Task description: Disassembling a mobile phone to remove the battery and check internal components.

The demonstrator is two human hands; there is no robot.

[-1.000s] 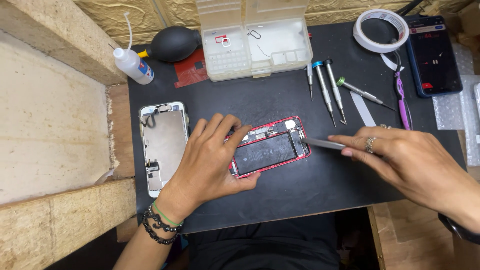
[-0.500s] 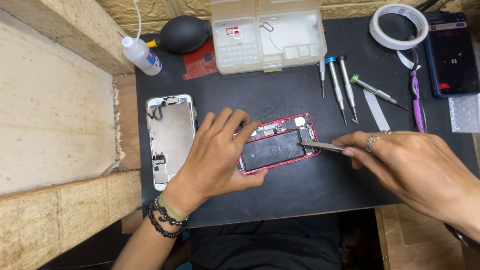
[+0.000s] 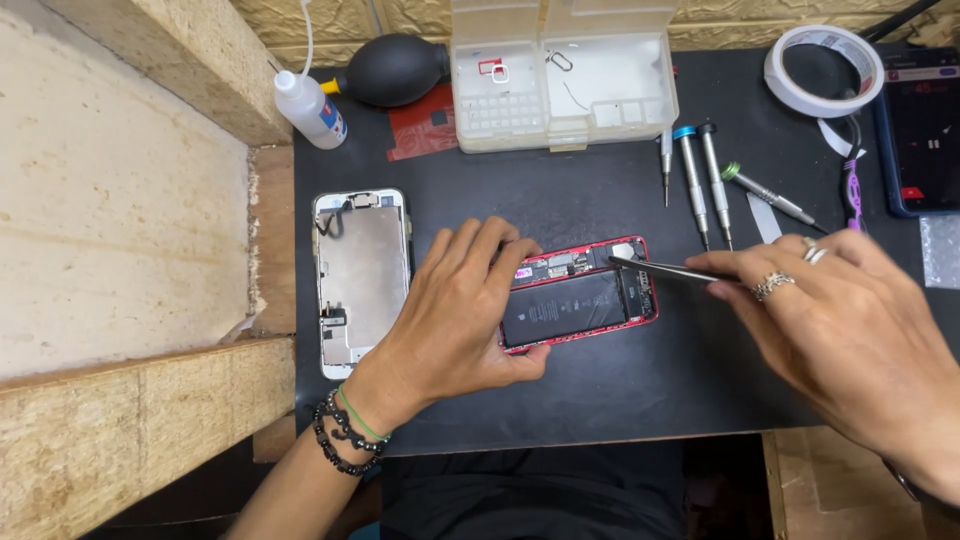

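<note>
At the near middle of the black mat (image 3: 620, 390) on the bench, the left hand (image 3: 455, 320) is lying flat with fingers spread, pressing down on the left end of an opened red phone (image 3: 585, 295), its thumb hooked along the phone's near edge. The phone is lying face-open, its black battery and circuit parts showing. From the right, the right hand (image 3: 850, 320) is pinching a pair of metal tweezers (image 3: 665, 268), whose tips are touching the phone's far right corner. Just left of the left hand, a detached screen panel (image 3: 360, 275) is lying back-side up beside a wooden ledge (image 3: 130, 200). Farther back on the right, four small screwdrivers (image 3: 700, 175) are lying side by side, with a purple-handled tool (image 3: 850, 185) and a dark phone (image 3: 925, 130) beyond them. At the far edge, a clear parts box (image 3: 565, 75) is standing open, with a black rubber air blower (image 3: 395, 68) and a small squeeze bottle (image 3: 308, 105) to its left, and a roll of white tape (image 3: 822, 70) to its right.
</note>
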